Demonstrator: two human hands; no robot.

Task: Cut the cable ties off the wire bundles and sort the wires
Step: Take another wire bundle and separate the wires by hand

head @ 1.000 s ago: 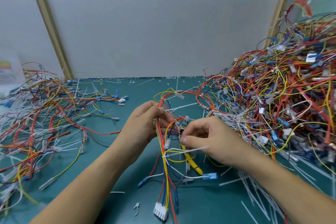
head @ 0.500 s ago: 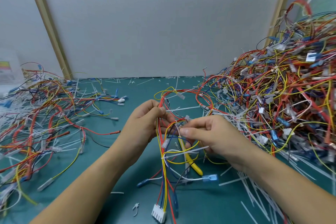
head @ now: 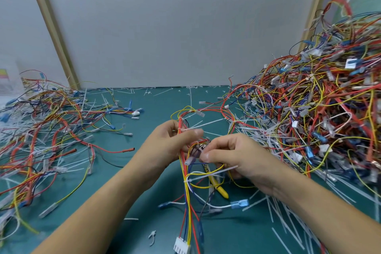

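Note:
My left hand (head: 173, 146) grips a wire bundle (head: 188, 196) of red, yellow and blue wires near its top, thumb laid across them. My right hand (head: 233, 156) pinches the same bundle at a small clear connector (head: 190, 160) just below the left thumb. A white cable tie (head: 212, 173) wraps the bundle under my right hand, its tail pointing right. The bundle hangs down to a white plug (head: 181, 247). A yellow cutter handle (head: 219, 188) shows beneath my right hand; I cannot tell whether that hand touches it.
A tall heap of tied wire bundles (head: 321, 113) fills the right side. Loose wires (head: 47, 130) spread over the left of the green mat (head: 156, 109). Cut white ties (head: 284, 218) litter the mat, thickest at the lower right. A grey wall stands behind.
My left thumb has slid right across the wires. My right thumb and finger have closed in on the clear connector. The bundle's plug has sunk slightly.

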